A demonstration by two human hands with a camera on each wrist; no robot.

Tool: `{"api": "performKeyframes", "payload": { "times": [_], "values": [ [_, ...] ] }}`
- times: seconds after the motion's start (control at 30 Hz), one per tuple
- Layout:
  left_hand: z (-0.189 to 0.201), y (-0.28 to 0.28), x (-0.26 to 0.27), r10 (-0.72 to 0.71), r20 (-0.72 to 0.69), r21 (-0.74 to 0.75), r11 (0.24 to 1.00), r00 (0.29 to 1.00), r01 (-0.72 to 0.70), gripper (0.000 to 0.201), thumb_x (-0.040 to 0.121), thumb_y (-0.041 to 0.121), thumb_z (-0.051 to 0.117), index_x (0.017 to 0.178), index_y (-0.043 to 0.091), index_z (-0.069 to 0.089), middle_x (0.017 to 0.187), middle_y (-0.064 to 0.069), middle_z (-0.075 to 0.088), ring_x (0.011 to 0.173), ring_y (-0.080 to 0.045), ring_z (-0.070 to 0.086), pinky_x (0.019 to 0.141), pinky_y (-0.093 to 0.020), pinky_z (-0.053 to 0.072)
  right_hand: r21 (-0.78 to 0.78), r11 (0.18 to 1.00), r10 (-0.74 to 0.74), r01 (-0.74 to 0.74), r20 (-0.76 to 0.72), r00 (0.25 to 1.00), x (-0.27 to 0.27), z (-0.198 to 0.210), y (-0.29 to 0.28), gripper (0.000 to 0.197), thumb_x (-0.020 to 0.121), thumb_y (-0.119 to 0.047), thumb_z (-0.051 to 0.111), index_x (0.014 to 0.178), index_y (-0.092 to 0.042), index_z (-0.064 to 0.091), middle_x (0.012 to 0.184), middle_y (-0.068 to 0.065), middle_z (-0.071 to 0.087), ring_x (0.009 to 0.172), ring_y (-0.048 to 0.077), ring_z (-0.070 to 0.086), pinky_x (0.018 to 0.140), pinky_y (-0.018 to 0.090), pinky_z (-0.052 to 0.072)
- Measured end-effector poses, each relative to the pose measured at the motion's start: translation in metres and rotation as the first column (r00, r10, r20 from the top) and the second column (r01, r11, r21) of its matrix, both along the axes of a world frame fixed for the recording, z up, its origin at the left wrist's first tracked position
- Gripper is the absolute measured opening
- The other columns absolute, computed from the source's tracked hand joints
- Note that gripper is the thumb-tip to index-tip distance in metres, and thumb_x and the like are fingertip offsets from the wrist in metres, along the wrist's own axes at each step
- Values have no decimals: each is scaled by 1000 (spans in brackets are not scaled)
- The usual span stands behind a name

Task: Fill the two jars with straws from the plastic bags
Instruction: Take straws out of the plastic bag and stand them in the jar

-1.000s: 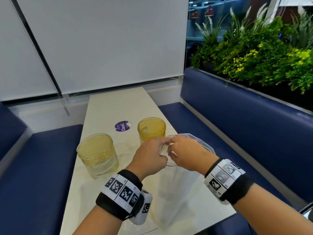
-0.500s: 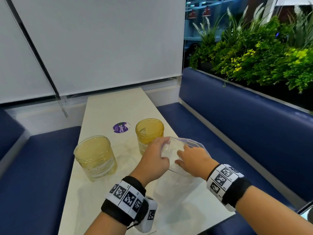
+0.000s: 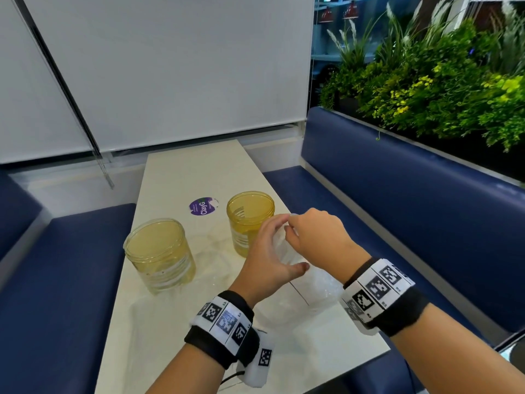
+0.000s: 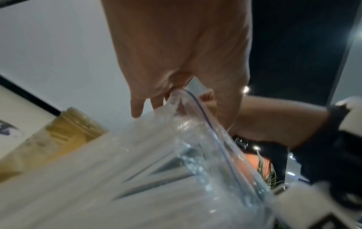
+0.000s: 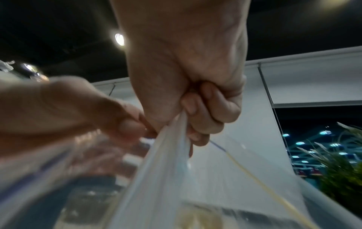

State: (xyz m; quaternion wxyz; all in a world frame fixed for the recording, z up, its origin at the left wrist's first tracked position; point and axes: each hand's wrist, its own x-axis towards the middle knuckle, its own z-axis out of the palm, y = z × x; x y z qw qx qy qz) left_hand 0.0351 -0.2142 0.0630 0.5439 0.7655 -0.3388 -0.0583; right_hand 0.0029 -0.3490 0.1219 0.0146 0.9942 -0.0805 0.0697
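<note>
Two amber see-through jars stand on the pale table (image 3: 181, 177): a wide one (image 3: 159, 254) at the left and a narrower one (image 3: 250, 220) behind my hands. Both hands hold a clear zip bag (image 3: 309, 285) of white straws (image 4: 121, 175) just right of the narrower jar (image 4: 58, 137). My left hand (image 3: 270, 251) pinches the bag's top rim (image 4: 184, 96) between thumb and fingers. My right hand (image 3: 312, 237) is curled tight on the gathered plastic (image 5: 176, 139) at the opposite side of the mouth. The bag's lower part rests on the table.
A purple round sticker (image 3: 203, 206) lies on the table behind the jars. Blue bench seats (image 3: 397, 211) run along both sides, with a planter of green plants (image 3: 443, 81) behind the right one. A white roller blind (image 3: 170, 66) covers the far window.
Both hands have risen and closed together at the bag's mouth, lifting its top; half a second ago the mouth was spread wide with my right hand lower against it.
</note>
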Motion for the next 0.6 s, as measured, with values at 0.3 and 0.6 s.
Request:
{"api": "performKeyframes", "payload": {
  "times": [0.3,0.6],
  "values": [
    [-10,-24,-5,235,47,-136,964,971,-227,45,76,34,86,111,34,57,107,16,68,98,1,63,78,-17,50,67,993,74,-97,291,954,-12,48,23,28,97,-37,48,88,-16,65,73,0,56,66,19,56,57,28,44],
    [-5,-30,-2,300,-45,-245,921,953,-301,36,86,2,67,68,29,52,62,4,57,53,-2,48,50,-13,37,278,869,188,-408,579,794,-1,35,23,34,106,-34,36,109,-19,66,99,-7,62,89,12,56,76,36,51]
  ]
}}
